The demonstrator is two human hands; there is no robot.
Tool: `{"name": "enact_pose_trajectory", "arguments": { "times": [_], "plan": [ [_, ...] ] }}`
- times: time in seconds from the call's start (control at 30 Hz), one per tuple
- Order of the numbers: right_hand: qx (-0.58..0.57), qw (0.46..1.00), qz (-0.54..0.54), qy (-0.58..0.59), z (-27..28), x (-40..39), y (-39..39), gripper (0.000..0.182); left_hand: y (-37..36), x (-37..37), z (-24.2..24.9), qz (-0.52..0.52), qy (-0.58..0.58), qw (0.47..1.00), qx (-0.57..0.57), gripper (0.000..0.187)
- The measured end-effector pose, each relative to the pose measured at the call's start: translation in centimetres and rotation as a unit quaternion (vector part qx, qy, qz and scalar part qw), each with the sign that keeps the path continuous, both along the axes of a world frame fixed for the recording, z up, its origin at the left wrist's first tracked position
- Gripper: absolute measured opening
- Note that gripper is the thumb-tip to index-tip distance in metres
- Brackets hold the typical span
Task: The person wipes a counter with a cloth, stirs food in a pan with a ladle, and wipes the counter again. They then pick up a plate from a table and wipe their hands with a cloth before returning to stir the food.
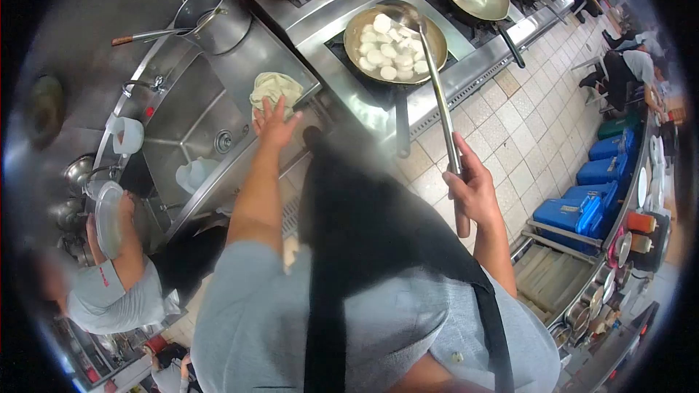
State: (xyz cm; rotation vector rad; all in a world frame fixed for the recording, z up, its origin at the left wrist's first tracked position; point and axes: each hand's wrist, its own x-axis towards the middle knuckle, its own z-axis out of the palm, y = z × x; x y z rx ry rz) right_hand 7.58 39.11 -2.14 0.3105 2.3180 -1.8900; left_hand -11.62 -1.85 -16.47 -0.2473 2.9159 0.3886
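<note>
Ladle (437, 91) held in right hand (473, 183) | bowl (403, 17) indistinct | left hand (274, 129) spread wide, contact with cloth (277, 86) unclear

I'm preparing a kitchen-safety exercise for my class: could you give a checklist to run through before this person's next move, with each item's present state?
1. Right hand grips the ladle: ok, closed around its handle.
2. White pieces lie inside the pan: ok, none seen outside it.
3. Left hand grips the cloth: not ok, fingers spread; whether they touch it is unclear.
4. Pan handle held: not ok, neither hand is on it.
5. Flame under the pan: cannot tell, hidden from view.
</note>
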Motion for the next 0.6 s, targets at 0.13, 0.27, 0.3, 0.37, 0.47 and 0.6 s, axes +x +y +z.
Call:
{"name": "enact_pose_trajectory", "arguments": {
  "times": [0.13, 0.27, 0.3, 0.37, 0.47, 0.6],
  "plan": [
    [-0.01, 1.0, -0.006, 0.004, 1.4, 0.5, -0.7, 0.069, -0.1, -1.1, 0.2, 0.034, -0.017, 0.997, 0.061, 0.083],
    [0.0, 1.0, -0.009, 0.005, 1.1, 1.2, -0.7, 0.07, 1.7, -2.6, -0.1, 0.143, 0.135, 0.977, 0.082, 0.087],
    [0.001, 1.0, -0.01, 0.006, 1.1, 1.3, -0.8, 0.07, 2.3, -3.1, 0.0, 0.179, 0.147, 0.97, 0.072, 0.088],
    [0.012, 0.999, -0.029, -0.014, 1.0, 1.3, -1.4, 0.069, 3.3, -4.3, 0.6, 0.173, 0.116, 0.976, 0.058, 0.083],
    [0.012, 0.998, -0.05, -0.026, 0.4, 1.1, -2.5, 0.069, 2.9, -5.9, 0.3, 0.129, 0.058, 0.99, 0.029, 0.074],
    [-0.012, 0.996, -0.075, -0.051, 0.4, -1.0, -3.9, 0.068, 1.0, -7.8, -1.0, 0.021, 0.073, 0.997, 0.018, 0.058]
  ]
}}
